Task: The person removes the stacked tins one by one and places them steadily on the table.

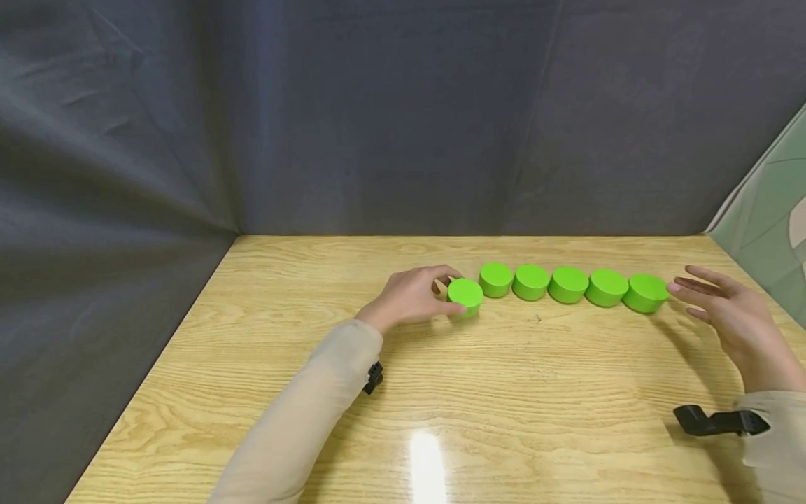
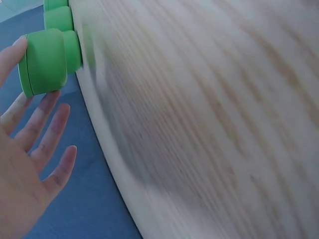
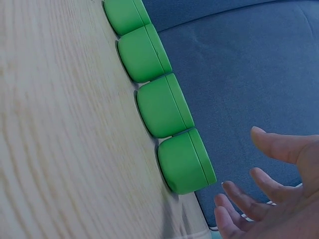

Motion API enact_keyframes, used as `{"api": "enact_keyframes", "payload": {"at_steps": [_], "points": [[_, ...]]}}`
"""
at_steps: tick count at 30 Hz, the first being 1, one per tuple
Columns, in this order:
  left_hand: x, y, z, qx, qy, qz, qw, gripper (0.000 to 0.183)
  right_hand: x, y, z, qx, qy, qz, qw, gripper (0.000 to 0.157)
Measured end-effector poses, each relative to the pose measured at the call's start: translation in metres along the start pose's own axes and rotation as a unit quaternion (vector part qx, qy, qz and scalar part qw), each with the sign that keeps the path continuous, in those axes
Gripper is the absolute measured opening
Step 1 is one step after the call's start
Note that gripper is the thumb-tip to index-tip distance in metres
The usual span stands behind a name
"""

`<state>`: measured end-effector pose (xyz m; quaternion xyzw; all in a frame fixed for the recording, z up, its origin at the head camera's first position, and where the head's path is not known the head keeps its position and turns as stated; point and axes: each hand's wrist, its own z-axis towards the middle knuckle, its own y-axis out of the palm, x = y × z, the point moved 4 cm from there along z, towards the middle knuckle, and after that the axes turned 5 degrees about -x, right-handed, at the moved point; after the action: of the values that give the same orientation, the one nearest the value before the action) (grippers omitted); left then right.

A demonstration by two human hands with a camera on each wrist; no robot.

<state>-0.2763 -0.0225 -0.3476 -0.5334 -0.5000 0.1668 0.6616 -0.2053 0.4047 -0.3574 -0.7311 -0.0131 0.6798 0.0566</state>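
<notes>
My left hand (image 1: 417,295) pinches a round green lidded jar (image 1: 464,290) between thumb and fingers, at the left end of a row of matching jars. Its lid seam shows in the left wrist view, where the thumb (image 2: 19,47) lies on one side of the held jar (image 2: 47,62) and fingertips on the other. The nearest jar in the row (image 1: 495,280) is just to its right. At the far right, my right hand (image 1: 733,301) is held with fingers spread, holding nothing. Its fingertips come close to the rightmost jar (image 1: 646,292), with a gap in the right wrist view.
Several green jars (image 1: 569,284) stand side by side toward the back of the wooden table (image 1: 504,392). Dark cloth (image 1: 403,119) hangs behind the table and along its left side. Black wrist devices (image 1: 720,421) sit at both sleeves.
</notes>
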Motion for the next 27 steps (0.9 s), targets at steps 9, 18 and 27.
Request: {"api": "enact_keyframes", "payload": {"at_steps": [9,18,27], "points": [[-0.013,0.001,0.012,0.001,-0.025,-0.018,0.9995,0.065,0.0,-0.003,-0.002,0.014,0.016,-0.04,0.999,0.083],[-0.019,0.002,0.023,0.014,-0.032,-0.036,0.9987,0.067,0.001,-0.003,-0.001,0.017,0.024,-0.123,0.992,0.079],[-0.018,0.005,0.03,0.016,-0.034,-0.023,0.999,0.065,0.004,-0.004,0.0,0.028,0.032,-0.165,0.985,0.077]]}}
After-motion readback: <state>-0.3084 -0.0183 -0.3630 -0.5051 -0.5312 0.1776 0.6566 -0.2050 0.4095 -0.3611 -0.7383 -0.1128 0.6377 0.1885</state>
